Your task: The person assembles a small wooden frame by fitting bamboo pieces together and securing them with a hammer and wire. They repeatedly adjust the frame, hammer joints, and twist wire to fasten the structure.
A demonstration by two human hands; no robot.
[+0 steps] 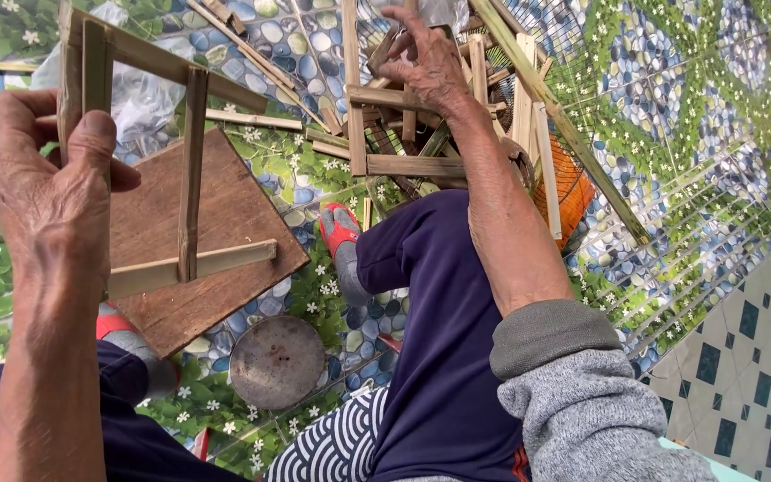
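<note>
Above the lap, left hand (42, 183) gripping bamboo frame (180, 161), right hand (426, 58) seemingly grasping bamboo strips (403, 134)

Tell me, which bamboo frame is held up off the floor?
The one in the left hand: that bamboo frame is lifted; the others lie in the pile under the right hand.

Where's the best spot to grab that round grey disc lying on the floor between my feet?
Take the round grey disc by its rim, probably from the side nearest you. It lies flat on the patterned floor with nothing raised to pinch, and the wooden board crowds its far edge, so slide fingertips under the near edge.
</note>
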